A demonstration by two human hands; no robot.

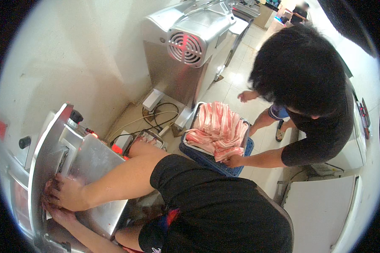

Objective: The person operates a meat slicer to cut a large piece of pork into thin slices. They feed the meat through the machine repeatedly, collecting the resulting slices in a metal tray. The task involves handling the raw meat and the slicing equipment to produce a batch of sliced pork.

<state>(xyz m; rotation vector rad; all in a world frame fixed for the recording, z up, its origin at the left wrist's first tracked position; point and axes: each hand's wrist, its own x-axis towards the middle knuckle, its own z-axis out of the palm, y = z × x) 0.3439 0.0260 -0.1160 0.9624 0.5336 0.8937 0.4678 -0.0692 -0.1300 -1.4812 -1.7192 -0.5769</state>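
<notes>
At the left, both my hands reach to the upright plate of a metal slicing machine, at the inner edge of its steel tray. My right hand lies over my left, its fingers curled around something reddish that I cannot make out. Just below it, my left hand has its fingers mostly hidden behind the right hand and the plate. To the right, well apart from my hands, sliced streaky pork fills a tray resting on a blue crate.
A co-worker bends over the pork, one hand at its near edge. Behind stands another steel machine with a round vent. Cables lie on the floor beside it. A white chest-like unit stands lower right.
</notes>
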